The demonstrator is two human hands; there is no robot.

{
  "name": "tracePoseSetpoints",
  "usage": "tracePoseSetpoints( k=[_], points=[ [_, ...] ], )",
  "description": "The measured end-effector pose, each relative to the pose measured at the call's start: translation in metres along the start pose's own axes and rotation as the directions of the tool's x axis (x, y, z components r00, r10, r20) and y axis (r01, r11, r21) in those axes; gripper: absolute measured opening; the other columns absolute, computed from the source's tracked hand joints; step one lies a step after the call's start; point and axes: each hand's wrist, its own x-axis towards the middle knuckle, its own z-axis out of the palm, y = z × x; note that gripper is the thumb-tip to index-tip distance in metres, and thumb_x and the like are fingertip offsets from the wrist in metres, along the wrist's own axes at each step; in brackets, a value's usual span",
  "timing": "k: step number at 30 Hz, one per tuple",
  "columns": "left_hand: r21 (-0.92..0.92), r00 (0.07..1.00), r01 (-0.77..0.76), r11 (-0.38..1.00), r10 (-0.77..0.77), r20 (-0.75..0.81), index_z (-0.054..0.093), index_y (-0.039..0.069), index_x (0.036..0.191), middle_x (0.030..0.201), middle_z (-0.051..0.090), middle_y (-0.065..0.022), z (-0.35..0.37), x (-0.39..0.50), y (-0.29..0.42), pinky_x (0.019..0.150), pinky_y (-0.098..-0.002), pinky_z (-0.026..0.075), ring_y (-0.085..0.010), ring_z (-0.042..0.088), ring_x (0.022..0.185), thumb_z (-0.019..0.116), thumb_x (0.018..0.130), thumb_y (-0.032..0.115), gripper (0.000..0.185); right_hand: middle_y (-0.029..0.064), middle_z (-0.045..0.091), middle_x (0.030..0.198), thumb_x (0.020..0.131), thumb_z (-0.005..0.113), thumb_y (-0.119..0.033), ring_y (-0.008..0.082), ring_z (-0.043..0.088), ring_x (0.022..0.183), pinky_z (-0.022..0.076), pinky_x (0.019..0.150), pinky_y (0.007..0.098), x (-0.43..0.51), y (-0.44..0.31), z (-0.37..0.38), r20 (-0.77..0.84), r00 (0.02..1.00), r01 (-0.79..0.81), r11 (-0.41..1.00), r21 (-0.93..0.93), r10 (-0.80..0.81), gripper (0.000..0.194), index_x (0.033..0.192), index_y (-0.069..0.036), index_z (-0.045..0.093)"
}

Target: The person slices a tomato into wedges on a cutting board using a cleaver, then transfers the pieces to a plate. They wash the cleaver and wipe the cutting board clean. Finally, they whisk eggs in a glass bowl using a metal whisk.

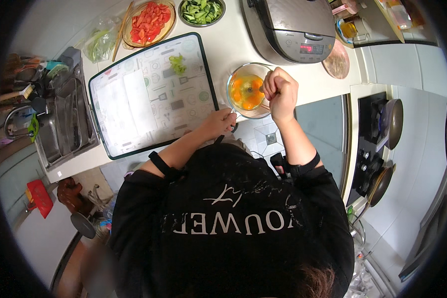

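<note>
A clear glass bowl [232,76] with several raw egg yolks [247,93] in it stands at the counter's front edge. My left hand [223,121] grips the bowl's handle at its lower left. Over the bowl's right side, my right hand [281,89] is closed around a thin utensil, whose kind I cannot tell; part of it is hidden by the fingers. A patterned cutting board [178,108] with a dark rim lies to the left, bearing a small heap of chopped green vegetable [177,64].
A rice cooker [294,33] stands behind the bowl. Farther left are a dish of cut tomatoes [149,22], a bowl of sliced cucumber [202,11], chopsticks [123,29] and a plastic bag [100,39]. The sink [50,138] is far left; pans [395,123] sit on the stove at right.
</note>
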Motion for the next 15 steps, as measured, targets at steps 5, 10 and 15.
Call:
tracePoseSetpoints(
  k=[5, 10, 15],
  points=[
    [0.004, 0.999, -0.018, 1.0, 0.019, -0.037, 0.054, 0.002, 0.088, 0.077, 0.06, -0.0035, 0.003, 0.0, -0.001, 0.062, -0.0272, 0.048, -0.011, 0.057, 0.065, 0.046, 0.095, 0.032, 0.032, 0.002, 0.033, 0.054, 0.082, 0.034, -0.009, 0.0096, 0.028, 0.045, 0.0264, 0.043, 0.0233, 0.001, 0.009, 0.0, -0.015, 0.999, 0.053, 0.999, 0.002, -0.053, 0.022, 0.06, -0.004, 0.035],
    [0.043, 0.999, -0.037, 0.998, 0.038, -0.009, 0.053, 0.002, 0.09, 0.081, 0.059, -0.0043, 0.0, 0.0, 0.002, 0.066, -0.0269, 0.05, -0.0124, 0.06, 0.07, 0.044, 0.097, 0.031, 0.031, 0.0017, 0.031, 0.054, 0.081, 0.034, -0.008, 0.0094, 0.026, 0.044, 0.0263, 0.042, 0.0239, 0.003, 0.017, -0.001, -0.073, 0.997, -0.008, 1.0, -0.005, 0.008, 0.021, 0.06, -0.004, 0.035],
    [0.029, 0.999, -0.035, 0.999, 0.036, -0.018, 0.054, 0.001, 0.092, 0.083, 0.06, -0.0055, 0.002, -0.001, 0.001, 0.068, -0.0275, 0.051, -0.013, 0.06, 0.071, 0.043, 0.097, 0.031, 0.032, 0.0016, 0.032, 0.053, 0.082, 0.034, -0.008, 0.0093, 0.027, 0.044, 0.0256, 0.042, 0.0243, 0.0, 0.015, -0.001, -0.053, 0.998, 0.029, 1.0, -0.01, -0.03, 0.022, 0.061, -0.004, 0.035]
  ],
)
